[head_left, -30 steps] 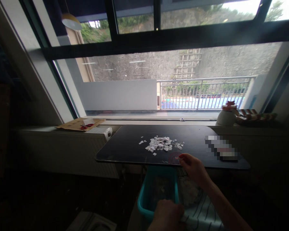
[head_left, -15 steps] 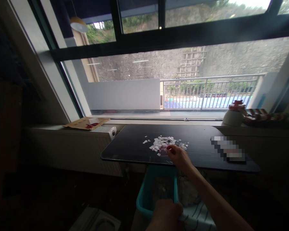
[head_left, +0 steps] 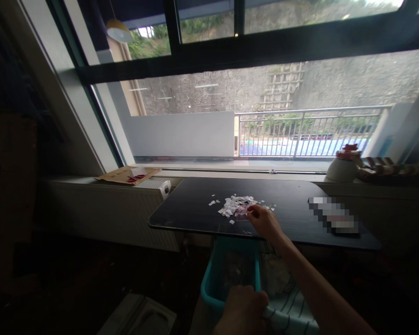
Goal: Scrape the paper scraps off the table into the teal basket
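My right hand (head_left: 265, 222) reaches over the front of the dark table, its fingers pinched at the edge of a small pinkish, see-through piece (head_left: 242, 214). That piece lies against a heap of small white paper scraps (head_left: 234, 204), with a few loose ones around it. Below the table edge, my left hand (head_left: 242, 304) is closed at the near rim of a teal plastic bin (head_left: 209, 286). Its fingertips are hidden, but the fist appears wrapped on the rim. Dim, unclear contents show inside the bin. Striped pale cloth (head_left: 293, 309) lies just right of this hand.
A dark table (head_left: 195, 193) stands under the window. At its right lies a blurred-out dark object (head_left: 335, 216). Red-handled scissors (head_left: 137, 178) rest on brown paper (head_left: 108, 176) on the left sill. A white pot (head_left: 340, 168) stands on the right sill.
The view has shifted slightly, moving the scene a little right. My right hand still pinches by the scraps, a touch further right of the heap. My left hand stays on the bin.
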A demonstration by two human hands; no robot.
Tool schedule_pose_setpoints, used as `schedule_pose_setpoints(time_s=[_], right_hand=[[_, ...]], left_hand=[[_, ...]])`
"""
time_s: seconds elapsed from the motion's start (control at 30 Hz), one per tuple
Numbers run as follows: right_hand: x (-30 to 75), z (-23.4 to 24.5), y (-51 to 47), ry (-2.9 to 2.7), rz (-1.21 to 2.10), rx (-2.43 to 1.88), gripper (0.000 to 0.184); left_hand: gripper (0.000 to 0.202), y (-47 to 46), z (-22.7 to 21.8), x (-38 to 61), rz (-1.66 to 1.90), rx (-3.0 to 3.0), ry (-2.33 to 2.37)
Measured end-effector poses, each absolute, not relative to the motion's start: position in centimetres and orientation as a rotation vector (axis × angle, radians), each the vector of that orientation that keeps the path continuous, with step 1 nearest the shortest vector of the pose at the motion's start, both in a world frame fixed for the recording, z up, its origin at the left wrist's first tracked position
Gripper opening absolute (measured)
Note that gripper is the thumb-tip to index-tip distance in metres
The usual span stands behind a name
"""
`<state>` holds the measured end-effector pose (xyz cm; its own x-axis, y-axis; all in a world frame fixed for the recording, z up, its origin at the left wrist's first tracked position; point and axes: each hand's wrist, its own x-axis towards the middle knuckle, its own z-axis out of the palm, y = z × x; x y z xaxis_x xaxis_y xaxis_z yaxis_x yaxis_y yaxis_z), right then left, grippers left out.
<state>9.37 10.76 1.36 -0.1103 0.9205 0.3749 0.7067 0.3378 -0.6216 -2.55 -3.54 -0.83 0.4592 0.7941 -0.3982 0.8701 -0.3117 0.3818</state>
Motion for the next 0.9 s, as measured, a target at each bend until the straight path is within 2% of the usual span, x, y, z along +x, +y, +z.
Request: schedule_pose_setpoints(time_s=[0.33, 0.67, 0.9], right_hand=[[9.8, 1.3, 10.6, -1.952, 0.352, -1.422, 0.024], [18.8, 2.0, 6.3, -1.869, 0.226, -1.640, 0.028], [21.5, 1.1, 2.0, -1.852, 0.371, -1.674, 0.025]], left_hand=[[0.034, -3.8, -0.8, -2.5, -0.246, 2.232, 1.442], [0.029, -3.9, -1.9, -2.7, -0.163, 2.273, 1.489], [0.028, -4.0, -2.0, -2.8, -0.161, 2.285, 1.496]])
